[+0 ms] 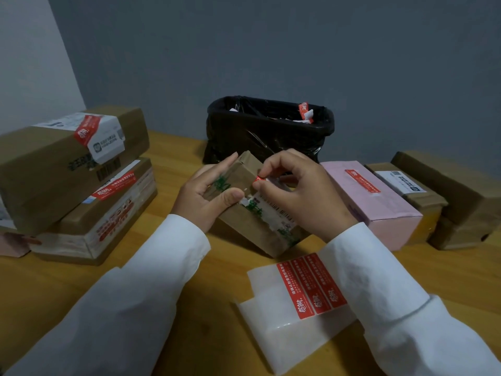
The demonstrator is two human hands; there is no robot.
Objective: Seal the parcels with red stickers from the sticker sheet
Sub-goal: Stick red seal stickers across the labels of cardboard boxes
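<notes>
Parcel (254, 213): brown box, tilted on the tabletop (189, 267) at centre, its top turned toward the person so the seam is reachable.
Left hand (208, 194): fingers curled round the parcel's left end, thumb on top, apparently steadying it.
Right hand (301, 191): thumb and forefinger pinch a red sticker (257, 181) at the parcel's top edge, seemingly to lay it over the flap.
Sticker sheet (303, 302): lies flat just in front, three red stickers left, within easy reach.
Stacks: stickered boxes (73, 169) left; pink box (379, 202) right.
Bin (268, 128): behind, holding scraps.
</notes>
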